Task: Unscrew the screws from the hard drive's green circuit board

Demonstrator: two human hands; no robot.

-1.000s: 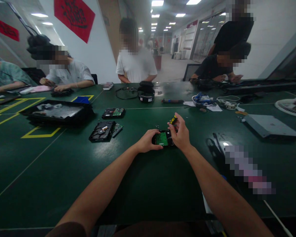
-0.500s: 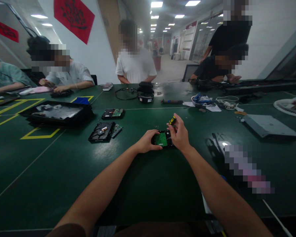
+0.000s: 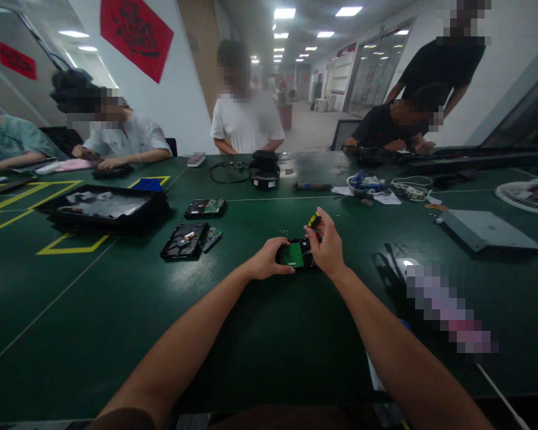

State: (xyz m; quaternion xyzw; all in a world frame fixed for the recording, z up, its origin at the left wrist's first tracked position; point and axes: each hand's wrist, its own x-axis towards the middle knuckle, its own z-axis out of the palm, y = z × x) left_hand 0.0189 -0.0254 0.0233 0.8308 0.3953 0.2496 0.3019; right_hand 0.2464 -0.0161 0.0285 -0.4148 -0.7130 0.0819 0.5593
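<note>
A hard drive with a green circuit board lies on the table in front of me. My left hand is closed round its left end, thumb along the near edge. Between the fingers of my right hand is a screwdriver with a yellow and black handle, held upright over the drive's right part. Its tip is hidden by my hand. Several tiny screws lie just beyond the drive.
To the left are another hard drive, an opened drive and a loose circuit board. A black tray stands farther left. On the right lies a grey metal case. Several people sit or stand across the green table.
Both hands keep their places on the hard drive and the screwdriver. At the back right, the standing person in black has shifted to the right.
</note>
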